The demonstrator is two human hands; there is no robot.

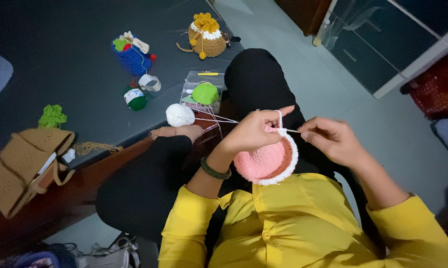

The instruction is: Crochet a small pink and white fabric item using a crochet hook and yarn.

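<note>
Pink crocheted bowl-shaped piece (264, 163) with a white rim, held up over the lap, just above the yellow shirt (283, 228) and in front of black trousers (256, 82). Gripped at its upper edge by the left hand (251, 133), fingers curled shut on the rim, forefinger raised with white yarn (219, 119) looped over it. Close on the right, the right hand (333, 139), fingertips pinched together on a slim crochet hook (292, 130) whose tip meets the white rim. Green bangle (214, 170) around the left wrist. Yarn strand running from the forefinger leftward to a white ball of yarn (179, 114) resting at the edge of a dark tabletop (60, 54), beside a bare foot (177, 132) propped against the wooden edge. Just beyond the ball, a clear plastic box (202, 89) holding a bright green round piece, a yellow-handled hook lying on top. Farther out on the table, a green ball of yarn (135, 98) with a paper band, a blue crocheted basket (133, 57) filled with small coloured bits, and a tan crocheted pouch (206, 35) topped in yellow and white. At the near left, a brown crocheted bag (20, 166) overhanging the table edge, a tuft of light green yarn (52, 116) just behind it. Pale floor (383, 134) on the right.
</note>
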